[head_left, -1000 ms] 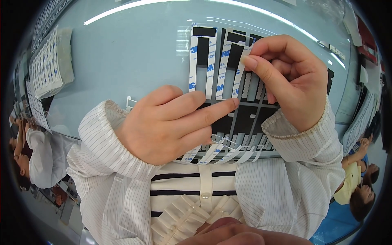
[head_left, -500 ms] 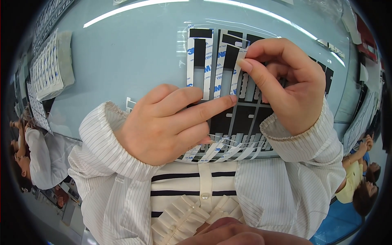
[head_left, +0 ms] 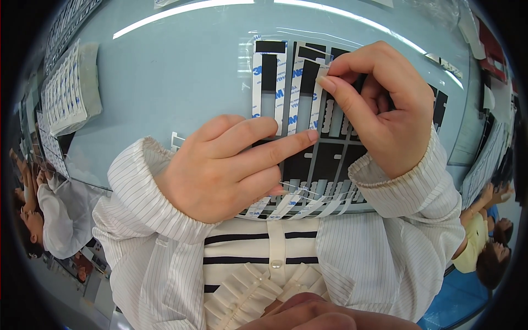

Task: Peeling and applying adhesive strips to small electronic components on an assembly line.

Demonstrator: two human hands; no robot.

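Observation:
White adhesive-tape frames with blue print stand out against black cut-out pieces on the table in front of me. One tape frame (head_left: 280,93) lies nearly straight over its black piece. To its right, a second tape frame (head_left: 316,107) has its upper end at a slant. My right hand (head_left: 388,104) pinches that frame's upper right corner between thumb and forefinger. Below, my left hand (head_left: 225,165) reaches across with two fingers stretched out, their tips resting on the lower parts of the two frames. Its palm hides whatever is underneath.
More black cut-out pieces (head_left: 316,157) sit below and right of my hands. Several loose tape strips (head_left: 286,206) curve along the near table edge. A plastic-wrapped stack of strips (head_left: 71,91) is at the left. People sit at both sides.
My right hand has shifted slightly up and to the left, still pinching the frame's corner. My left hand has hardly moved.

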